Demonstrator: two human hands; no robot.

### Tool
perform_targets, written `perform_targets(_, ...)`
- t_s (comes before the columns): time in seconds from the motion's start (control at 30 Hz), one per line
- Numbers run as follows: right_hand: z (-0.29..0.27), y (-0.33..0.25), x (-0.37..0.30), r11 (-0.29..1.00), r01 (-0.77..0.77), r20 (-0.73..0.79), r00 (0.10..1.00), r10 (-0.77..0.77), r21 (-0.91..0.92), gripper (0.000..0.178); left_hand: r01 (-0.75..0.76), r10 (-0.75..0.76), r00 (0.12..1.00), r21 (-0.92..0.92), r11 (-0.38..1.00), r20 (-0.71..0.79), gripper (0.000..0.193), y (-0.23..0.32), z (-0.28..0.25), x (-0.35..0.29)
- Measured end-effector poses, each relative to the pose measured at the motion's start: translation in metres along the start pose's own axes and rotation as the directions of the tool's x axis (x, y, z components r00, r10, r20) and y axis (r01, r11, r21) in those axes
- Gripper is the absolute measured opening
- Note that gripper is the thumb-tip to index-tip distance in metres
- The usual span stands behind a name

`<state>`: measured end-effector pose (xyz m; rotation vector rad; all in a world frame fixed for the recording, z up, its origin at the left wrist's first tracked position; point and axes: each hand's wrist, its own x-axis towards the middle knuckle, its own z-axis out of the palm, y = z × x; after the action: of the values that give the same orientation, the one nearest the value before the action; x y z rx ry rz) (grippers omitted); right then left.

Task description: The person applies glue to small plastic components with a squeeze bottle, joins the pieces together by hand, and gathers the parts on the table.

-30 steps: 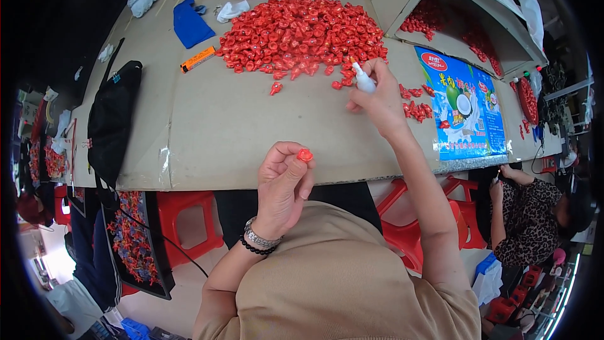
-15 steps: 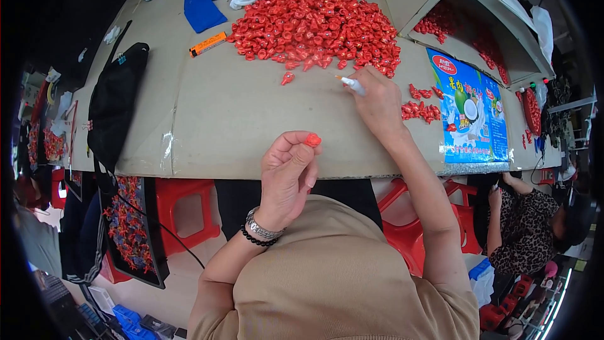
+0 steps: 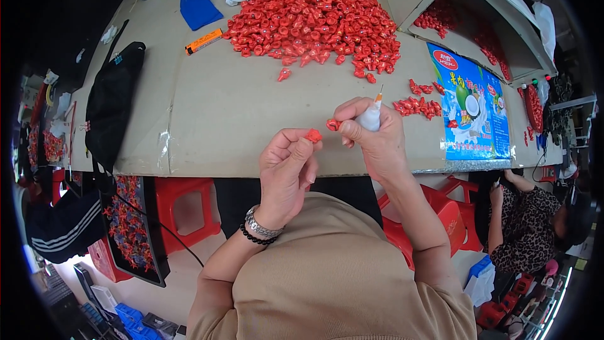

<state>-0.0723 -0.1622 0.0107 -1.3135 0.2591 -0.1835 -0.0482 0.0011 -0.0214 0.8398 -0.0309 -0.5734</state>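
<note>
My left hand (image 3: 284, 167) pinches a small red part (image 3: 314, 135) between thumb and forefinger above the near edge of the table. Close beside it on the right, my right hand (image 3: 385, 143) grips a second small red part (image 3: 333, 124) with the thumb and finger. Tucked in that same hand is a small white squeeze bottle (image 3: 370, 118) with an orange collar and a thin needle tip pointing up and away. The two red parts are a short gap apart. Beyond my hands lies a big heap of similar red parts (image 3: 314, 22).
Several joined red pieces (image 3: 417, 108) lie right of my hand, beside a blue printed sheet (image 3: 472, 110). An orange box (image 3: 204, 42), a blue cloth (image 3: 199, 6) and a black bag (image 3: 116, 101) are on the left. A grey bin (image 3: 465, 19) stands far right; another person (image 3: 522, 220) sits at right.
My right hand has come back from the heap toward my left hand and now holds a red part along with the bottle. My left hand has stayed nearly still.
</note>
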Motion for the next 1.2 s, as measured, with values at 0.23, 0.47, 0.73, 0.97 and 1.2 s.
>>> perform_targets(0.23, 0.006, 0.001, -0.005, 0.919, 0.311, 0.075, 0.95, -0.302, -0.243, 0.012, -0.018, 0.018, 1.0, 0.035, 0.999, 0.004, 0.021, -0.001, 0.001, 0.0)
perform_targets(0.47, 0.006, 0.0, -0.004, 0.809, 0.426, 0.128, 0.902, -0.411, -0.405, 0.014, 0.064, -0.063, 0.998, -0.005, 0.998, 0.027, 0.026, 0.002, 0.004, -0.001)
perform_targets(0.73, 0.008, 0.007, -0.001, 0.666, 0.611, 0.254, 0.788, -0.561, -0.428, 0.017, 0.004, -0.004, 1.0, 0.077, 0.997, 0.009, 0.037, -0.004, 0.002, -0.001)
perform_targets(0.97, 0.007, 0.012, -0.002, 0.637, 0.628, 0.276, 0.774, -0.57, -0.447, 0.017, -0.068, 0.066, 0.998, 0.189, 0.98, 0.017, 0.036, -0.006, 0.001, -0.002)
perform_targets(1.2, 0.008, 0.016, -0.005, 0.622, 0.638, 0.27, 0.764, -0.586, -0.454, 0.016, -0.07, 0.075, 0.997, 0.185, 0.98, -0.02, 0.038, -0.007, 0.006, -0.003)
